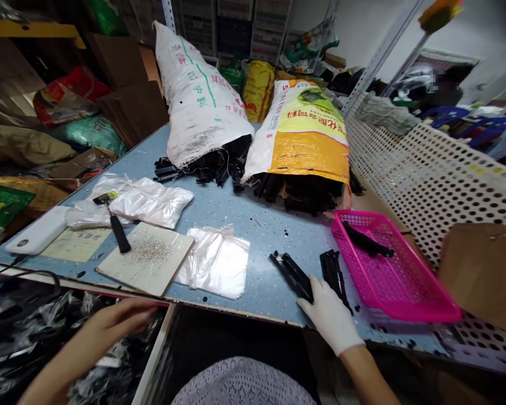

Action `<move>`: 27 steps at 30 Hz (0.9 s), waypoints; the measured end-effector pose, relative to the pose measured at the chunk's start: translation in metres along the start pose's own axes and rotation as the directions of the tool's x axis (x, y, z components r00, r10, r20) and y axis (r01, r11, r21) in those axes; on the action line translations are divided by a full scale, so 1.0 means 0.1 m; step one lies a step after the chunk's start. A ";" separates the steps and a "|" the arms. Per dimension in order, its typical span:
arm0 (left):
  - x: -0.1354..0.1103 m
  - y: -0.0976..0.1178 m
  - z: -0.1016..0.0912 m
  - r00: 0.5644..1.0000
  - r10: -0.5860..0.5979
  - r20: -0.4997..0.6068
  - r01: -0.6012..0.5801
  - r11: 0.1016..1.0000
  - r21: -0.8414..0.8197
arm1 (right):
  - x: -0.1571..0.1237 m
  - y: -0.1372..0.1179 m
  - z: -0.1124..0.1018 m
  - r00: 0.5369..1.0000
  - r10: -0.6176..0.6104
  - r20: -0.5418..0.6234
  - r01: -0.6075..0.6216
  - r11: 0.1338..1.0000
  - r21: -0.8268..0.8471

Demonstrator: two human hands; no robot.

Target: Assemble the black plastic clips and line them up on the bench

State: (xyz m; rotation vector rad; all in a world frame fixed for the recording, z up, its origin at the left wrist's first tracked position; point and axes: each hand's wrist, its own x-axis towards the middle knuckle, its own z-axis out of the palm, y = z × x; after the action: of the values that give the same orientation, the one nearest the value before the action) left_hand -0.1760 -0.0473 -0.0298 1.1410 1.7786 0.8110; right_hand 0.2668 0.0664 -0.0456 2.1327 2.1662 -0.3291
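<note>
My right hand (pixel 329 316), in a white glove, rests on the front edge of the blue table (pixel 253 222), its fingers closed over the near ends of a bundle of black plastic strips (pixel 293 273). A second bundle of black strips (pixel 332 269) lies just to the right, beside a pink mesh tray (pixel 398 284) that holds one black strip (pixel 366 241). My bare left hand (pixel 118 318) hovers below the table edge at the lower left, over dark plastic bags (pixel 34 332); its fingers are stretched forward and hold nothing I can see.
Two woven sacks, white (pixel 198 95) and yellow (pixel 303 126), lie at the back spilling black strips. Clear plastic bags (pixel 217 261), a board with small pins (pixel 145 257), a hammer (pixel 113 222) and a white device (pixel 37 232) sit left. A perforated white panel (pixel 430 174) fences the right.
</note>
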 end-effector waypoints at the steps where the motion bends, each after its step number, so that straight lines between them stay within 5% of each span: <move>1: 0.18 0.11 0.24 0.996 0.046 0.078 -0.046 0.999 0.002 | 0.00 0.03 0.02 1.000 0.023 0.008 -0.023 0.999 0.034; 2: 0.35 0.23 0.51 0.982 0.114 0.148 -0.113 0.993 -0.018 | 0.01 0.05 0.03 1.000 0.029 0.005 -0.029 0.996 0.087; 4: 0.65 0.48 1.09 0.962 0.268 0.054 -0.273 0.937 0.217 | 0.03 0.06 0.04 1.000 0.005 0.002 -0.005 0.963 0.270; 7: 0.93 0.68 1.67 0.955 0.296 -0.033 -0.269 0.904 0.332 | 0.00 0.01 0.03 0.994 -0.072 0.083 0.000 0.754 0.656; 11: 1.11 0.59 1.71 0.954 0.301 -0.002 -0.285 0.904 0.320 | -0.11 -0.15 0.06 0.935 -0.219 0.279 -0.230 0.225 0.947; 14: 1.19 0.48 1.54 0.944 0.329 0.021 -0.323 0.909 0.263 | -0.14 -0.36 0.10 0.834 -0.364 0.415 -0.501 -0.185 0.845; 16: 1.21 0.44 1.49 0.934 0.357 -0.006 -0.346 0.908 0.235 | -0.10 -0.53 0.12 0.739 -0.497 0.455 -0.644 -0.322 0.694; 19: 1.19 0.39 1.51 0.909 0.411 -0.061 -0.390 0.894 0.219 | -0.04 -0.72 0.16 0.636 -0.603 0.481 -0.750 -0.339 0.568; 27: 1.09 0.36 1.47 0.780 0.625 -0.020 -0.596 0.752 0.282 | 0.00 -0.74 0.27 0.596 -0.594 0.540 -0.780 -0.271 0.564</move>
State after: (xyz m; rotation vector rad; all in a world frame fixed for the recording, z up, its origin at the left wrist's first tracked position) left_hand -0.0546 0.0777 -0.0954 1.9551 1.6345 1.0512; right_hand 0.1911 0.0607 -0.0651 1.3029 0.4217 -3.2970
